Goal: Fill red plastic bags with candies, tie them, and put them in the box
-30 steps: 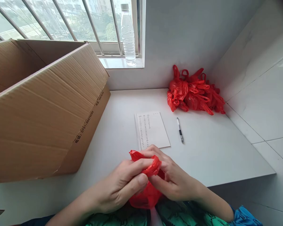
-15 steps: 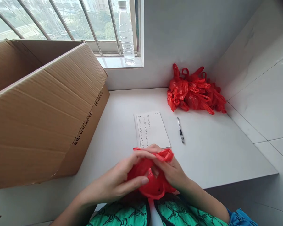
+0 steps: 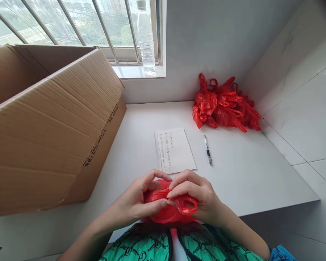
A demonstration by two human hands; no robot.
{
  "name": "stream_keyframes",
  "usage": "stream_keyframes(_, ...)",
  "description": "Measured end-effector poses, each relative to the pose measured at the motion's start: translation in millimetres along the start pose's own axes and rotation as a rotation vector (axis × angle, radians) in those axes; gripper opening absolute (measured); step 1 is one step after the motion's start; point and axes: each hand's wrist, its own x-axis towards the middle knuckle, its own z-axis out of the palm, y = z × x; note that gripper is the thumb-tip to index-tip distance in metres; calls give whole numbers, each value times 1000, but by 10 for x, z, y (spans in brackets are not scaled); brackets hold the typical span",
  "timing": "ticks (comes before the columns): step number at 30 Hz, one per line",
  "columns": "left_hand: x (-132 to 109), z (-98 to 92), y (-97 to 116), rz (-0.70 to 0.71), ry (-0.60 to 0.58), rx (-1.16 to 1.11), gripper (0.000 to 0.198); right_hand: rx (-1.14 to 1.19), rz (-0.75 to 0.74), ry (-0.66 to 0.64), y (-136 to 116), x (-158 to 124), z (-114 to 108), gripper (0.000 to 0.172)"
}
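Red plastic bag, gathered and crumpled: held just on the near side of the notebook, the reference point here. Left hand: thumb laid along the front of the bag, fingers curled over its top, plastic gripped between. Right hand: fingertips and thumb pinching the gathered top; a looped part of the bag protrudes beneath the fingers. Notebook page carries columns of small marks, not legible. Capped pen: just right of notebook. Heap of red plastic bags: beyond notebook, to the right. Open cardboard box: left of notebook. Clear bottle: beyond notebook, leftward, upright.
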Motion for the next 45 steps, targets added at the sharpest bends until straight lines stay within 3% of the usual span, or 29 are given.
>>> stream_keyframes(3, 3, -2, -20, -23, 32, 119, 33, -62, -57, 57, 28, -43, 67, 14)
stream_keyframes(7, 24, -1, -44, 74, 161, 143, 26, -172, -159, 58, 69, -86, 107, 18)
stream_keyframes(10, 19, -12, -37, 115, 160, 41, 24, -225, -192, 54, 59, -78, 90, 22)
stream_keyframes(14, -16, -64, -117, 127, 129, -262, 24, -154, -178, 28, 9, -63, 6, 24)
stream_keyframes(17, -61, -161, -239, 104, 304, -375, 20, 24, -71, -53, 4, -149, -124, 23)
stream_keyframes(19, -102, -239, -296, 83, 481, -310, 20, 142, 46, -85, 21, -256, -222, 23)
stream_keyframes(21, -135, -287, -308, 72, 572, -175, 19, 212, 165, -76, 36, -359, -286, 22)
stream_keyframes(22, -142, -290, -294, 72, 554, -105, 18, 226, 203, -67, 38, -393, -297, 22)
stream_keyframes(24, -128, -245, -231, 100, 388, -5, 26, 209, 221, -53, 27, -407, -271, 24)
stream_keyframes(26, -84, -159, -139, 129, 168, 57, 37, 135, 154, -35, 0, -351, -203, 27)
stream_keyframes(28, -30, -72, -46, 134, 45, 157, 37, 56, 55, -5, -35, -255, -132, 32)
stream_keyframes(32, 38, 4, 54, 150, 87, 405, 17, -8, -47, 28, -91, -86, -61, 35)
stream_keyframes(39, 89, 13, 15, 86, 91, 599, 10, -17, -106, 68, -92, -21, -4, 41)
stream_keyframes(42, 91, 18, 10, 115, 107, 512, 13, -44, -126, 56, -70, -36, 14, 40)
stream_keyframes(45, 65, -9, -9, 155, 138, 277, 20, -63, -114, 67, -45, -69, 9, 40)
